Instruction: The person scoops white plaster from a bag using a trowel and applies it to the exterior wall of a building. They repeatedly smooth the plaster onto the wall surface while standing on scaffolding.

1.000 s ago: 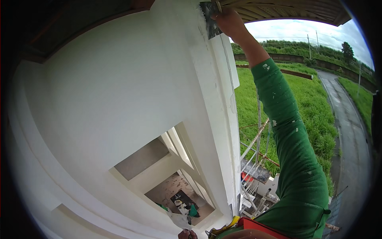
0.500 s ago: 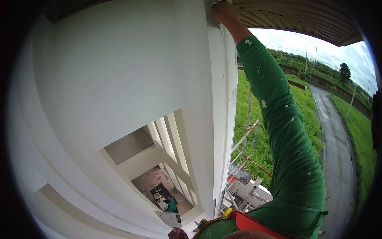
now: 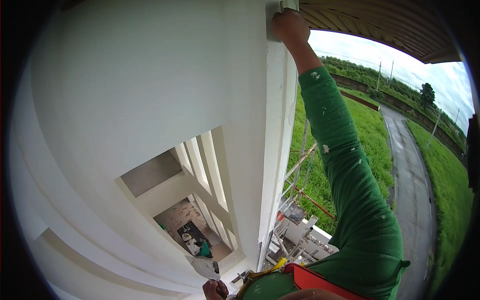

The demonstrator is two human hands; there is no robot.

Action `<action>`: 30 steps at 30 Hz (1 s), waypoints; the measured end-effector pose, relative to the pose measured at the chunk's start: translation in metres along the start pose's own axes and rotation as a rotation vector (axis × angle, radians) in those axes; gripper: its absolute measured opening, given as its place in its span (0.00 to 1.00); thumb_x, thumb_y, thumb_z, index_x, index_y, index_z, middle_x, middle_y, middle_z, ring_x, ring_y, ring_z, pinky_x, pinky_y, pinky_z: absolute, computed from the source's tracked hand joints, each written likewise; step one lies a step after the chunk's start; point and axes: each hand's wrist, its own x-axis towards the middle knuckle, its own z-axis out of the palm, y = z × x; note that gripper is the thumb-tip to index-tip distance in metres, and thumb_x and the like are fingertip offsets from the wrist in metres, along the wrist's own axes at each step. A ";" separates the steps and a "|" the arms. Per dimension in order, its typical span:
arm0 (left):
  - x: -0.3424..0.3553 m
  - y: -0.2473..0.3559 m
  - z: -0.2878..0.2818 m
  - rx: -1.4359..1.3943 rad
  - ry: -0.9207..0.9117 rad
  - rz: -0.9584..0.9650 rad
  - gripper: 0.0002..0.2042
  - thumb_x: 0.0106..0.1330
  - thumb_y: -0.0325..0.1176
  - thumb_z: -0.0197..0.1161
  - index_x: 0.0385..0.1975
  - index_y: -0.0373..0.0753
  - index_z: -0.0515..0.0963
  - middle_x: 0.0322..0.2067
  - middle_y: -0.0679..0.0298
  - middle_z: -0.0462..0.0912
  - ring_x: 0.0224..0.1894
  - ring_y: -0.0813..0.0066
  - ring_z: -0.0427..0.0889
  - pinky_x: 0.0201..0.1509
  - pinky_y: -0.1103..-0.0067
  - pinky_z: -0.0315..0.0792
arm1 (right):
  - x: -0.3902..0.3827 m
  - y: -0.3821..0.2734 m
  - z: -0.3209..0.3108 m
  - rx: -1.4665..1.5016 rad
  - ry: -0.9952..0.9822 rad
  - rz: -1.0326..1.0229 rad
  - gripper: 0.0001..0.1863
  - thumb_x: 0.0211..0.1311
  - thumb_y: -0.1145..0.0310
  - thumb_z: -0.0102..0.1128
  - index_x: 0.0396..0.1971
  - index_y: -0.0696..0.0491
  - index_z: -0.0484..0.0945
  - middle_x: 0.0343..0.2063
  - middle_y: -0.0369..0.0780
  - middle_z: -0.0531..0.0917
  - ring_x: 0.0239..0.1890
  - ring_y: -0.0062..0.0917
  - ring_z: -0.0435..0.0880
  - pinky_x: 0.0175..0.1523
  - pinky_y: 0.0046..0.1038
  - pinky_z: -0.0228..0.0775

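Observation:
My right hand is raised high at the top of the view, its fingers closed around a flat grey trowel. The tool's blade lies against the narrow white wall edge, just under the eave; part of it is hidden by my fist. Low in the view, my left hand grips a putty knife. Whitish filler is smeared on its blade, which points up and left beside the wall. My right sleeve is green with white spatters.
A broad pale wall with a deep opening fills the left. Far below through it are a dark board and a person in green. Scaffold pipes stand outside, above grass. A brown ribbed eave hangs overhead.
The view has shifted a little. My right hand and its trowel appear slightly lower and further right along the wall edge. My left hand still holds the putty knife low down.

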 end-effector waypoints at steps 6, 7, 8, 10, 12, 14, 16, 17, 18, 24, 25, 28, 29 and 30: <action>0.000 0.009 0.003 0.089 -0.029 -0.025 0.16 0.70 0.43 0.54 0.21 0.44 0.70 0.12 0.72 0.66 0.12 0.83 0.62 0.13 0.84 0.52 | -0.064 -0.044 -0.028 0.056 0.021 -0.225 0.18 0.59 0.59 0.54 0.34 0.59 0.83 0.44 0.55 0.81 0.38 0.46 0.85 0.42 0.44 0.80; -0.003 0.012 0.003 0.124 -0.012 -0.033 0.15 0.70 0.43 0.54 0.21 0.44 0.70 0.12 0.72 0.66 0.12 0.84 0.62 0.13 0.84 0.52 | -0.062 -0.043 -0.037 0.105 0.019 -0.228 0.19 0.60 0.57 0.53 0.34 0.59 0.83 0.45 0.56 0.81 0.37 0.47 0.85 0.42 0.45 0.80; 0.000 0.011 0.005 0.087 -0.011 -0.020 0.15 0.70 0.43 0.54 0.21 0.44 0.70 0.13 0.72 0.66 0.12 0.84 0.61 0.14 0.84 0.52 | -0.046 -0.039 -0.046 -0.046 0.089 -0.172 0.16 0.59 0.65 0.56 0.42 0.57 0.83 0.45 0.52 0.82 0.41 0.45 0.85 0.46 0.43 0.79; 0.001 0.008 0.009 0.016 -0.010 -0.015 0.15 0.70 0.43 0.55 0.21 0.45 0.70 0.13 0.72 0.66 0.12 0.84 0.61 0.14 0.84 0.53 | 0.012 -0.012 -0.045 0.108 0.432 -0.322 0.16 0.63 0.61 0.51 0.33 0.59 0.79 0.30 0.58 0.83 0.36 0.56 0.83 0.41 0.52 0.74; -0.003 0.018 0.017 -0.028 0.026 -0.044 0.15 0.70 0.43 0.55 0.21 0.44 0.71 0.14 0.72 0.67 0.14 0.84 0.63 0.15 0.84 0.54 | 0.061 0.008 -0.036 0.176 0.376 -0.326 0.15 0.64 0.62 0.53 0.38 0.59 0.80 0.31 0.58 0.83 0.36 0.58 0.82 0.41 0.51 0.75; 0.002 0.011 0.026 -0.068 0.033 -0.073 0.16 0.70 0.43 0.55 0.20 0.44 0.71 0.14 0.72 0.67 0.13 0.83 0.62 0.15 0.84 0.53 | 0.117 0.033 -0.037 0.161 0.303 -0.411 0.16 0.64 0.62 0.53 0.42 0.58 0.80 0.32 0.58 0.83 0.36 0.59 0.81 0.42 0.51 0.75; -0.003 0.012 0.026 -0.017 0.118 -0.060 0.17 0.70 0.44 0.55 0.19 0.44 0.70 0.12 0.72 0.66 0.12 0.83 0.61 0.14 0.83 0.51 | 0.105 0.021 -0.017 0.284 0.186 -0.481 0.19 0.63 0.68 0.51 0.51 0.55 0.79 0.42 0.57 0.83 0.47 0.54 0.81 0.52 0.45 0.74; -0.002 0.007 0.022 -0.047 0.121 -0.038 0.18 0.69 0.45 0.55 0.17 0.45 0.69 0.11 0.72 0.65 0.10 0.83 0.59 0.13 0.83 0.49 | 0.097 0.021 -0.012 0.339 0.182 -0.588 0.20 0.62 0.70 0.51 0.53 0.54 0.79 0.45 0.56 0.82 0.50 0.53 0.80 0.55 0.44 0.73; -0.002 0.001 0.022 -0.076 0.135 -0.021 0.19 0.69 0.45 0.55 0.16 0.45 0.68 0.10 0.71 0.65 0.10 0.83 0.59 0.12 0.82 0.49 | 0.089 0.020 -0.007 0.394 0.177 -0.695 0.21 0.62 0.71 0.50 0.55 0.53 0.78 0.48 0.56 0.82 0.53 0.51 0.79 0.58 0.42 0.72; 0.001 -0.016 0.023 -0.097 0.093 -0.016 0.19 0.69 0.46 0.56 0.17 0.44 0.70 0.10 0.71 0.66 0.10 0.83 0.61 0.12 0.82 0.51 | 0.048 0.053 0.009 0.327 0.175 -0.705 0.20 0.61 0.69 0.51 0.52 0.57 0.80 0.49 0.56 0.82 0.54 0.49 0.80 0.59 0.41 0.72; 0.001 -0.017 0.022 -0.086 0.113 -0.013 0.19 0.69 0.46 0.56 0.17 0.44 0.71 0.10 0.71 0.66 0.10 0.83 0.61 0.12 0.83 0.51 | 0.034 0.055 0.013 0.329 0.146 -0.734 0.20 0.59 0.71 0.53 0.52 0.55 0.80 0.49 0.53 0.82 0.52 0.48 0.81 0.56 0.40 0.74; 0.001 -0.012 0.022 -0.052 0.123 -0.030 0.19 0.69 0.46 0.56 0.18 0.44 0.72 0.10 0.71 0.67 0.10 0.84 0.61 0.12 0.83 0.52 | -0.006 0.067 0.018 0.311 0.095 -0.788 0.23 0.55 0.75 0.59 0.53 0.52 0.80 0.48 0.47 0.83 0.47 0.43 0.84 0.52 0.39 0.78; 0.002 -0.009 0.025 -0.043 0.112 -0.042 0.19 0.70 0.46 0.55 0.18 0.43 0.72 0.10 0.71 0.67 0.10 0.84 0.61 0.12 0.84 0.52 | -0.014 0.077 0.023 0.299 0.099 -0.787 0.23 0.54 0.74 0.60 0.53 0.51 0.81 0.49 0.46 0.83 0.47 0.42 0.84 0.52 0.39 0.78; 0.003 -0.005 0.027 -0.040 0.083 -0.057 0.18 0.70 0.46 0.55 0.19 0.43 0.72 0.10 0.71 0.67 0.10 0.84 0.61 0.12 0.84 0.52 | -0.021 0.086 0.025 0.286 0.101 -0.787 0.23 0.53 0.73 0.61 0.53 0.51 0.81 0.49 0.44 0.83 0.48 0.41 0.83 0.52 0.39 0.79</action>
